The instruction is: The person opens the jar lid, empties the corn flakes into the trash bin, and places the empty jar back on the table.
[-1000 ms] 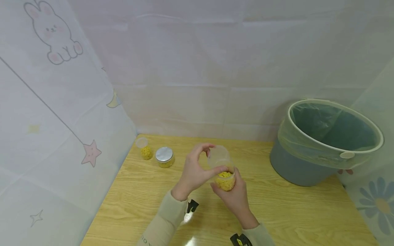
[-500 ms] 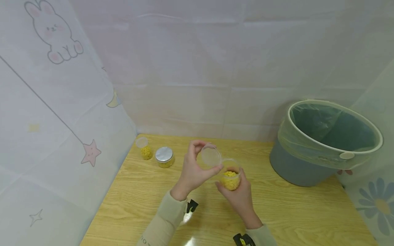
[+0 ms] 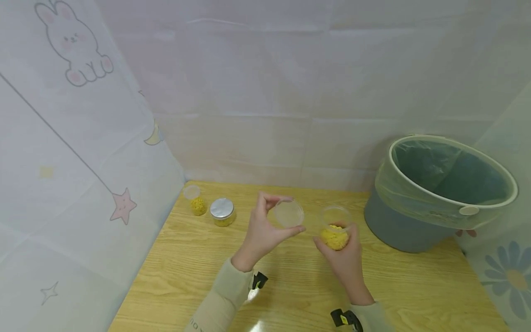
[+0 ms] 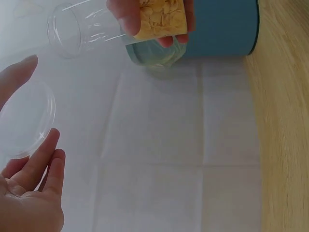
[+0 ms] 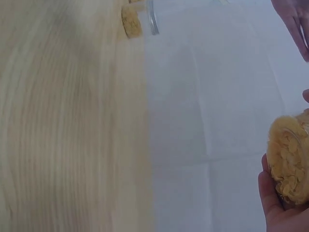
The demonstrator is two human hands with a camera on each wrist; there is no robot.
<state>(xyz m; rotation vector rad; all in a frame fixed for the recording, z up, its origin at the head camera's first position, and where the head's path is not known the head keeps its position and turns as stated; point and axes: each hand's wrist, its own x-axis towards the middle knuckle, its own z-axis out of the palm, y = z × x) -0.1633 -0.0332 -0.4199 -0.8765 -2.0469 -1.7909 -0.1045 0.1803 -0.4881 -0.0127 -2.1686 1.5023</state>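
Observation:
A round clear lid [image 3: 289, 213] is pinched at its edges between the thumb and fingers of my left hand [image 3: 264, 235], tilted above the table. To its right, my right hand [image 3: 346, 258] grips a clear plastic jar [image 3: 335, 235] around its lower part. Yellow flakes [image 4: 163, 18] fill the bottom of the jar, and its upper part is bare see-through wall up to the open rim. Lid and jar are apart, with a gap between the two hands. The right wrist view shows the flakes [image 5: 289, 164] through the jar's side, with the fingers curled under it.
At the table's back left stand a small clear-lidded jar of yellow bits [image 3: 197, 206] and a silver-lidded jar [image 3: 222, 211]. A grey-blue bin [image 3: 398, 221] with a clear liner stands at the right. White printed sheeting [image 3: 249, 138] rises behind the wooden table [image 3: 199, 286].
The lid has come away from the jar's mouth. My right hand has carried the jar to the right, while my left hand has stayed nearly in place with the lid.

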